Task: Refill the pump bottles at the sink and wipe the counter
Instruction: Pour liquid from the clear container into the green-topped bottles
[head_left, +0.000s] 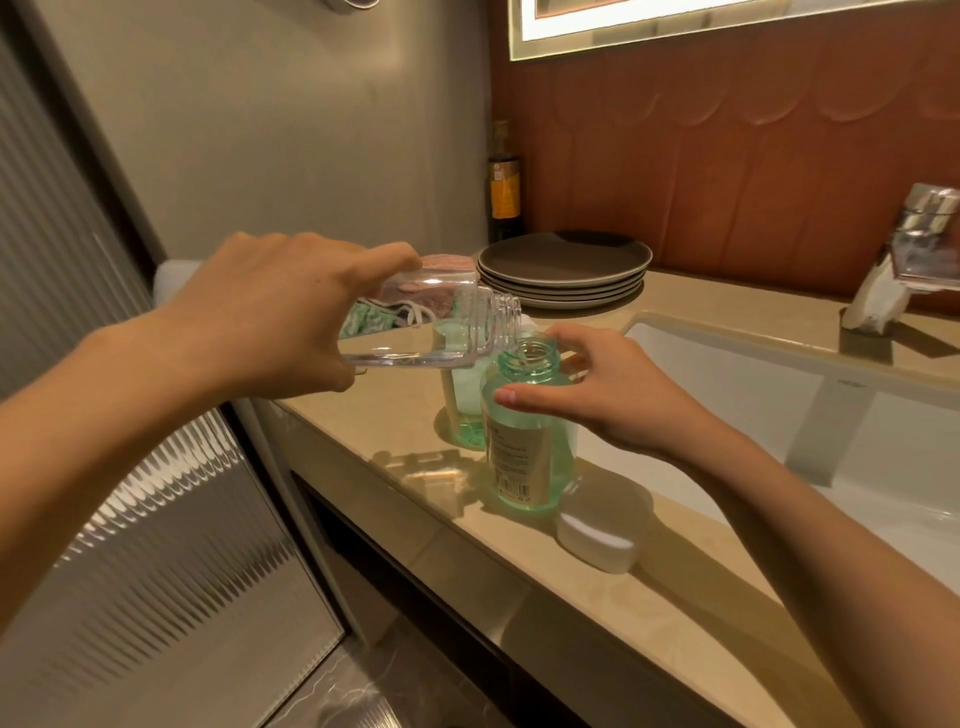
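White pad (597, 540) lies at the front edge of the counter (395, 410), beside the upright green bottle (530, 452), whose shoulder the right hand (602, 400) holds with curled fingers. Above its open neck the left hand (270, 322) grips a clear bottle (436, 322) tipped sideways; grey plates (563, 270) are stacked near the back edge

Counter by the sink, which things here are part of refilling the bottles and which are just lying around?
Part of the job: clear bottle, tilted in the left hand; green bottle, held by the right hand; second green bottle behind it; sink.
Lying about: stack of plates; dark bottle in the corner; crumpled fabric; white object nearest the camera.
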